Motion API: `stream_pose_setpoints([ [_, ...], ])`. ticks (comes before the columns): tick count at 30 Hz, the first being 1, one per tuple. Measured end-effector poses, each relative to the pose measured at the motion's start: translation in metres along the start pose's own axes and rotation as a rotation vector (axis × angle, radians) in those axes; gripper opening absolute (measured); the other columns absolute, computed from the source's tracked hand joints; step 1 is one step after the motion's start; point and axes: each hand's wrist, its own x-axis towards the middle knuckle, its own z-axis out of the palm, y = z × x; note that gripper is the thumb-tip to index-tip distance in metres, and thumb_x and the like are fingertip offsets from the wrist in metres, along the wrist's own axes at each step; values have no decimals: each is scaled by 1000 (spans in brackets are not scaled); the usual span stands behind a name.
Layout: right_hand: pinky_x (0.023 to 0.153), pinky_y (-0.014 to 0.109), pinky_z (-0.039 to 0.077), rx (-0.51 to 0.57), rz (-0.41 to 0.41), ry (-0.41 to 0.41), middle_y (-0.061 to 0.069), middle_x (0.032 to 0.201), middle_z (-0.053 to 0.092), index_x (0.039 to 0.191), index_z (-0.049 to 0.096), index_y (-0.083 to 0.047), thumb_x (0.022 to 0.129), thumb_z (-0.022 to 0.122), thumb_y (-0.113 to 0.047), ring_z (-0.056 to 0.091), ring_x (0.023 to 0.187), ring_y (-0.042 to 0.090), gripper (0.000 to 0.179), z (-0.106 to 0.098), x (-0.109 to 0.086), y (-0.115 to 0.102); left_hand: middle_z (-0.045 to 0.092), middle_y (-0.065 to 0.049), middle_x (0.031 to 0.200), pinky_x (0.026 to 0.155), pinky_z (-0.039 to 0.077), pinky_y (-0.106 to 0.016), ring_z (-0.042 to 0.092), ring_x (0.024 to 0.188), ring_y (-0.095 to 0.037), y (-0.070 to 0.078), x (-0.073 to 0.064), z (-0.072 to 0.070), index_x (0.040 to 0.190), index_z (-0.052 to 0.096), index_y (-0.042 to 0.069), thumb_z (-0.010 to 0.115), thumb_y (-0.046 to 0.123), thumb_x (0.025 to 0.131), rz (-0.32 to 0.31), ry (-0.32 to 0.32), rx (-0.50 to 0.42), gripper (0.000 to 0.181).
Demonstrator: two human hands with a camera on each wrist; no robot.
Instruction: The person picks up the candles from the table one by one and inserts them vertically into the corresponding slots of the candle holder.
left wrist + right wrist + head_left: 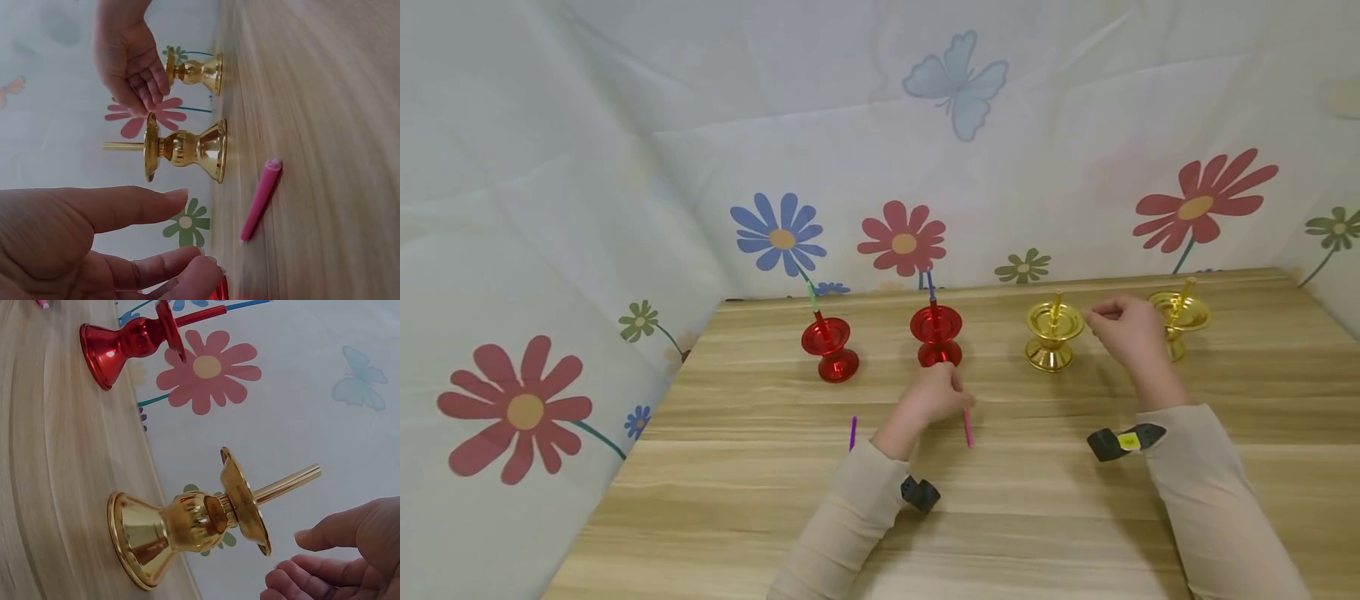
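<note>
My left hand [931, 395] hovers over the table just above a thin pink candle [968, 428]. In the left wrist view its thumb and fingers stand apart with nothing between them, beside the pink candle [261, 200] lying on the wood. My right hand [1133, 335] is between two gold candle holders, close to the left gold holder [1050, 354]. The right wrist view shows its thumb apart from loosely bent fingers, beside that holder's dish [242, 500] and bare tube [289, 484], not touching them. The right gold holder [1195, 315] is partly hidden behind this hand.
A red candle holder [838, 365] at the left carries a green candle [812, 295]. Another red holder [937, 321], behind the left hand, carries a blue candle [931, 283]. A purple candle [853, 432] lies near the left sleeve. Flower-printed cloth [820, 150] hangs behind the table.
</note>
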Motion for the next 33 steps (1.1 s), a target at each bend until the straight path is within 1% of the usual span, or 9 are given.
stream_pose_setpoints([
  [4, 55, 18, 46, 24, -2, -8, 28, 98, 65, 109, 60, 12, 93, 54, -20, 57, 63, 5, 36, 1, 3, 3, 47, 0, 63, 48, 35, -22, 43, 59, -14, 2, -2, 3, 69, 53, 6, 71, 14, 80, -14, -5, 57, 23],
  [7, 54, 17, 46, 37, -7, -16, 26, 93, 66, 107, 60, 13, 92, 54, -18, 51, 59, -2, 34, 4, 5, 4, 40, 1, 56, 45, 31, -23, 39, 54, -14, 2, -3, 5, 60, 47, 8, 71, 12, 78, -21, -3, 69, 30],
  [10, 54, 18, 47, 36, -5, -19, 24, 90, 67, 106, 61, 12, 92, 54, -17, 51, 59, -2, 33, 6, 4, 6, 35, 1, 52, 44, 30, -23, 37, 51, -14, 2, -4, 9, 55, 46, 9, 73, 12, 76, -29, -8, 75, 34],
  [14, 54, 18, 47, 42, 1, -23, 24, 92, 67, 107, 61, 11, 92, 54, -17, 52, 60, -1, 33, 9, 4, 7, 42, 1, 52, 43, 34, -22, 42, 49, -13, 1, -2, 14, 57, 53, 9, 77, 14, 74, -52, -20, 104, 29],
  [19, 54, 17, 47, 44, 2, -22, 27, 94, 67, 107, 61, 12, 92, 55, -16, 51, 59, -2, 33, 10, 3, 7, 44, 0, 48, 39, 33, -21, 42, 42, -12, 1, -1, 18, 59, 59, 4, 73, 7, 75, -83, -33, 103, 21],
  [22, 53, 17, 46, 42, -4, -18, 26, 91, 67, 106, 61, 13, 91, 55, -15, 51, 58, -2, 32, 10, 2, 6, 41, 1, 43, 37, 31, -20, 39, 39, -12, 1, -1, 19, 55, 63, 2, 69, 1, 75, -74, -36, 112, 21],
  [25, 53, 18, 46, 42, -9, -17, 25, 89, 67, 105, 61, 13, 91, 55, -14, 51, 58, -2, 32, 10, 3, 5, 41, 2, 39, 37, 29, -20, 39, 38, -11, 1, 0, 20, 50, 65, 4, 64, -2, 75, -47, -36, 156, 25],
  [28, 53, 18, 46, 46, -10, -21, 26, 90, 67, 106, 60, 14, 91, 55, -14, 51, 58, -1, 32, 10, 3, 5, 43, 2, 39, 39, 31, -19, 41, 38, -10, 1, 0, 20, 50, 61, 4, 61, -2, 77, -25, -28, 187, 28],
  [33, 53, 17, 46, 45, -2, -33, 28, 95, 65, 108, 58, 14, 92, 55, -14, 51, 59, -1, 33, 9, 4, 6, 45, 0, 43, 40, 34, -21, 44, 40, -12, 2, -1, 19, 53, 52, 7, 64, 4, 83, -45, -36, 173, 32],
])
